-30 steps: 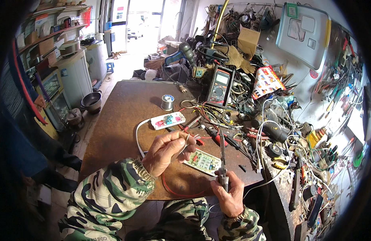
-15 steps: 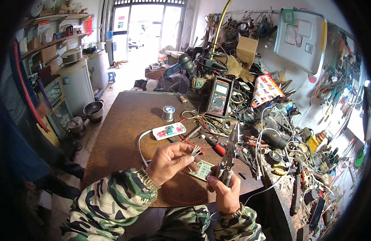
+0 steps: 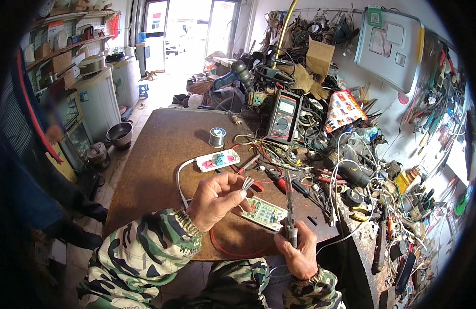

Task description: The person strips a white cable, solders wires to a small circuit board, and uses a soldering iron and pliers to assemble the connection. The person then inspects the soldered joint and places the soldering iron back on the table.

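Observation:
Several thin, light wire ends (image 3: 247,184) are pinched between the thumb and fingers of my left hand (image 3: 217,198). My right hand (image 3: 300,248) grips metal wire-stripper pliers (image 3: 289,198), held upright and seen edge-on, apart from the wires. Between and beyond my hands a white housing with a green circuit board (image 3: 266,212) lies on the table, partly behind my left fingers. A white open casing (image 3: 217,160) with red and teal parts sits farther off. A white cable (image 3: 179,180) curves from it toward my left hand.
A solder spool (image 3: 217,137) stands on the brown table (image 3: 160,144). A multimeter (image 3: 285,118) leans against piled cables at the back right. Tools, a red-handled screwdriver (image 3: 282,184) and tangled wires crowd the right side. Another person's leg (image 3: 68,206) is at the left.
My right hand has drawn slightly right and down, and the pliers have turned edge-on, away from the wires. More of the circuit board shows. My left hand still pinches the wires.

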Demonstrator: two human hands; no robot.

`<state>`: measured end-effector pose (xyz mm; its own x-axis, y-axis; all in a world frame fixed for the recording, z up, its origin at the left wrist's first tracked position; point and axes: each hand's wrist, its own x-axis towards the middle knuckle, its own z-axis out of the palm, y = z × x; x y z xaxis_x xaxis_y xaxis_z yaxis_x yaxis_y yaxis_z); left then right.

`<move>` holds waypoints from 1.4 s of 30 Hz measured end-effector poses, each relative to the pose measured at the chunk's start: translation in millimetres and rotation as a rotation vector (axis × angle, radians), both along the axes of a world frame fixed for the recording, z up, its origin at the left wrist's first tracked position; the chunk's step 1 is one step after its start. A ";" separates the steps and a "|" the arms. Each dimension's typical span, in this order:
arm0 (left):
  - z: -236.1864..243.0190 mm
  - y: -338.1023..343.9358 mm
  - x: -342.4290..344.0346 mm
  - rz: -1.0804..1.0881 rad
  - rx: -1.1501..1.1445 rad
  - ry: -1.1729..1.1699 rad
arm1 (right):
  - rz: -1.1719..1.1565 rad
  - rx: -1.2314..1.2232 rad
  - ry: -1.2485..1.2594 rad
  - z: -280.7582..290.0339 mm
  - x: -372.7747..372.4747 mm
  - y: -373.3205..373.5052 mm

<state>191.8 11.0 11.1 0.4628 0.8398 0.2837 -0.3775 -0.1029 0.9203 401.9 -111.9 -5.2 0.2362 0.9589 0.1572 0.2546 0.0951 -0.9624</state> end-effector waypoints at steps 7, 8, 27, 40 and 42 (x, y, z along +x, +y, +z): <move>-4.2 2.1 1.4 0.013 -0.023 -0.045 | -0.011 0.146 -0.341 -8.3 -0.5 -7.7; -5.0 2.8 1.8 0.012 -0.024 -0.053 | -0.018 0.179 -0.405 -12.9 1.3 -6.9; 0.2 -0.9 -3.4 0.008 -0.015 0.069 | -0.071 0.169 -0.690 -10.7 -0.8 -9.3; -2.3 -0.4 -1.7 -0.021 -0.016 0.061 | -0.071 0.191 -0.692 -11.0 -1.1 -7.6; -2.2 -1.4 -1.0 -0.004 0.001 0.084 | -0.066 0.200 -0.698 -11.4 -1.7 -7.3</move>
